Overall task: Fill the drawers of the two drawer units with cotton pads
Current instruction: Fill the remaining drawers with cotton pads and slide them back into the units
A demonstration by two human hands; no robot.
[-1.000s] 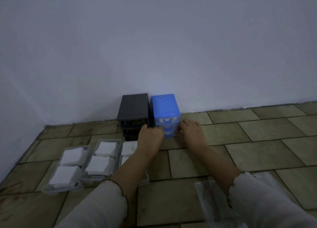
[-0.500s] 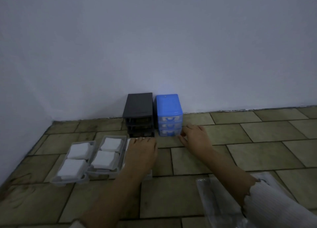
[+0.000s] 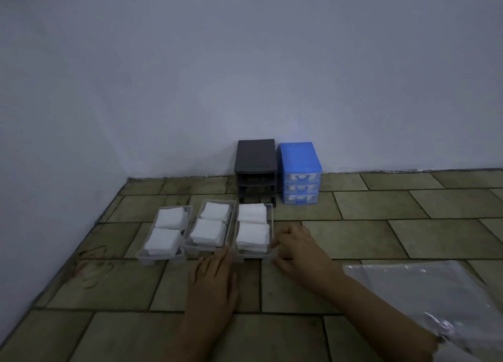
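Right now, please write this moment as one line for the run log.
stage: reaching rightmost grey drawer | left hand: open, at its front | right hand: on its right corner | black unit: empty slots | blue unit: drawers in

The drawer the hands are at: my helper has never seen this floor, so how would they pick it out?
Start at the black drawer unit against the wall, its slots empty. On the tiles before it lie three grey drawers of white cotton pads side by side. It is the rightmost drawer, nearest the black unit, with the right hand at its front corner.
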